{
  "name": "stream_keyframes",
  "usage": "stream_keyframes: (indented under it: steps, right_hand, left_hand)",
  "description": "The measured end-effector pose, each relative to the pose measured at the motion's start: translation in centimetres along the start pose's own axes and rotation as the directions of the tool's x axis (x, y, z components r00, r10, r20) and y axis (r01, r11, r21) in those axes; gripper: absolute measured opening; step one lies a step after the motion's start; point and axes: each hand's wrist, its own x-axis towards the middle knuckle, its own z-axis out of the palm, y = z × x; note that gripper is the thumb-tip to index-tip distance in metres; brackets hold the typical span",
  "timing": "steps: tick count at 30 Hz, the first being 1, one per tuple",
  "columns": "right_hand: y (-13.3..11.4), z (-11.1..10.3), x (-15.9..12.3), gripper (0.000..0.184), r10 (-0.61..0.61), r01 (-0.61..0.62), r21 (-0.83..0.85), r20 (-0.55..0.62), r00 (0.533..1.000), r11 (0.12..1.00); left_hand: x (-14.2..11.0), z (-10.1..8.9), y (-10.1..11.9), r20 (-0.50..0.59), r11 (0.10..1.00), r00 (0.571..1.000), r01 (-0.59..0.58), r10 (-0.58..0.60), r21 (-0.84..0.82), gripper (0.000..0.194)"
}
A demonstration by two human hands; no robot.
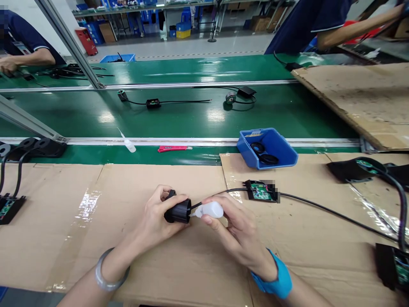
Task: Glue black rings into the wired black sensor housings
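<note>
My left hand [155,217] is closed round a black round plastic housing [178,210] held just above the cardboard. My right hand [234,230] grips a small white squeeze bottle [210,209] whose nozzle touches the housing's right side. A black cable [319,209] runs from the housing to an open black box with a green circuit board [261,191] and on to the right.
A blue bin [275,143] with black round parts sits behind the board. A second white bottle [129,145] and a red knife [174,149] lie at the conveyor's edge. Similar cabled units lie on the green belt [191,119] and at both sides. Other people's arms work at the far left and right.
</note>
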Motion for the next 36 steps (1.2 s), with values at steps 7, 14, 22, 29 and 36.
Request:
stream_keyframes:
  steps: [7, 14, 22, 29, 36]
  right_hand:
    - [0.00, 0.06, 0.13, 0.006, 0.005, -0.005, -0.002, -0.016, 1.000, 1.000]
    - [-0.06, 0.02, 0.22, 0.006, -0.009, 0.009, -0.001, -0.032, 0.999, 1.000]
    - [-0.17, 0.02, 0.13, 0.006, -0.018, 0.018, -0.010, -0.037, 0.999, 1.000]
    - [0.12, 0.10, 0.11, 0.005, 0.008, -0.008, 0.010, -0.061, 0.998, 1.000]
    - [0.10, 0.15, 0.07, 0.004, -0.002, 0.003, 0.010, -0.065, 0.998, 1.000]
  left_hand:
    - [0.01, -0.18, 0.12, 0.021, 1.000, 1.000, 0.012, -0.012, 0.011, 0.048]
    - [0.07, -0.06, 0.03, 0.007, 1.000, 1.000, -0.014, 0.014, -0.001, 0.049]
    - [0.12, -0.07, -0.01, 0.017, 1.000, 1.000, -0.012, 0.012, 0.016, 0.049]
    - [0.13, -0.02, 0.00, 0.007, 1.000, 1.000, -0.004, 0.004, 0.027, 0.048]
    - [0.07, 0.03, 0.00, 0.013, 1.000, 1.000, -0.009, 0.009, 0.016, 0.049]
